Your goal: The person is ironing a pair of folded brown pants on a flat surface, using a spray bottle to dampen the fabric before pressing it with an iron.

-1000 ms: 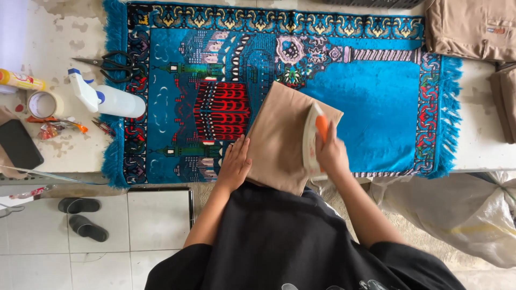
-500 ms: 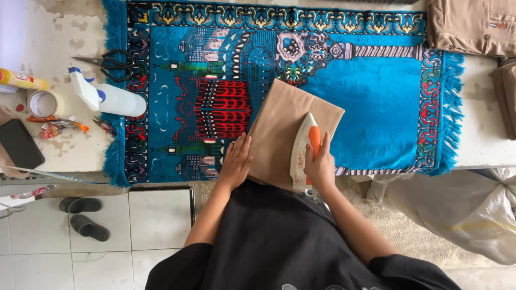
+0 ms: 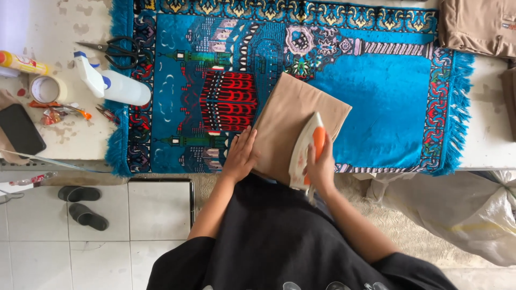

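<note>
Down at the near edge of the white table (image 3: 64,32), a folded tan cloth (image 3: 293,115) lies on a bright blue patterned rug with a fringe (image 3: 387,96). The person's right hand (image 3: 321,167) has its fingers wrapped around the orange handle of a white clothes iron (image 3: 305,153). The iron rests flat on the near right part of the tan cloth, close to the rug's near edge. The left hand (image 3: 240,156) lies flat with its fingers spread a little, pressing down on the near left edge of the cloth, partly on the rug.

Near the left edge of the table lies a white spray bottle with a blue nozzle (image 3: 113,83), just beside the rug's fringe. Black scissors (image 3: 115,48) lie behind it, partly on the rug. A roll of tape (image 3: 45,88) and a black phone (image 3: 20,129) sit farther left. More folded tan cloth (image 3: 475,24) is stacked at the far right corner. Two dark slippers (image 3: 80,204) sit on the white tiled floor (image 3: 156,209) below.
</note>
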